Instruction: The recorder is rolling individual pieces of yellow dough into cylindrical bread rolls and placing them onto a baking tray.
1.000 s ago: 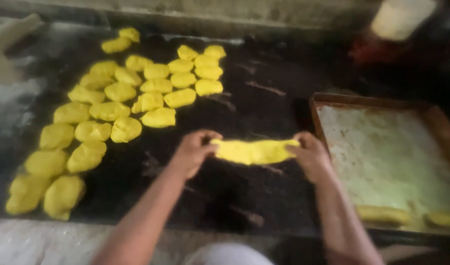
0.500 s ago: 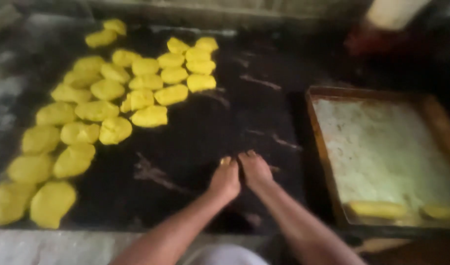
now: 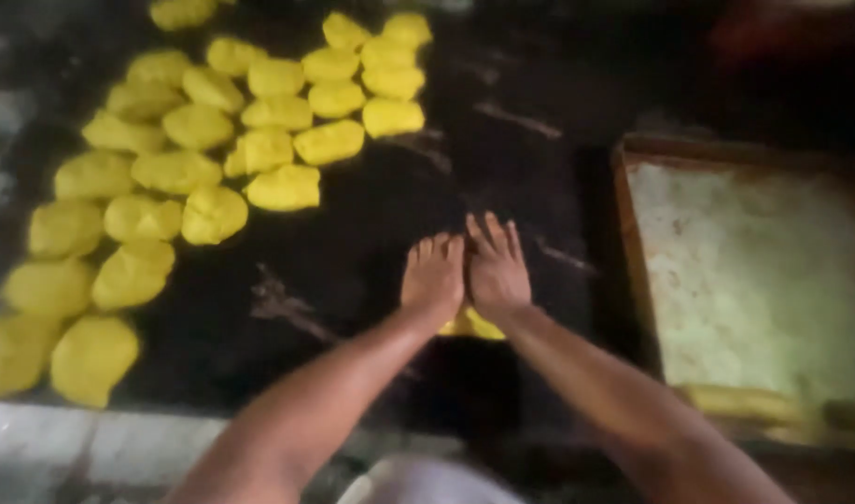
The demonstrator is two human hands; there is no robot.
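Observation:
My left hand [image 3: 434,273] and my right hand [image 3: 495,264] lie flat side by side on the dark worktop [image 3: 502,168], fingers stretched forward. Both press down on a piece of yellow dough [image 3: 472,324], of which only a small part shows below my palms. Several yellow dough lumps [image 3: 213,140] lie in rows to the left and far left of my hands.
A brown rimmed baking tray [image 3: 633,252] with a pale floured bottom stands to the right. Rolled yellow dough pieces [image 3: 740,403] lie along its near side. A pale counter edge [image 3: 91,448] runs along the near left.
One second ago my hands held a long dough piece stretched between them. They came together over it and now press it flat, slightly farther forward than half a second ago.

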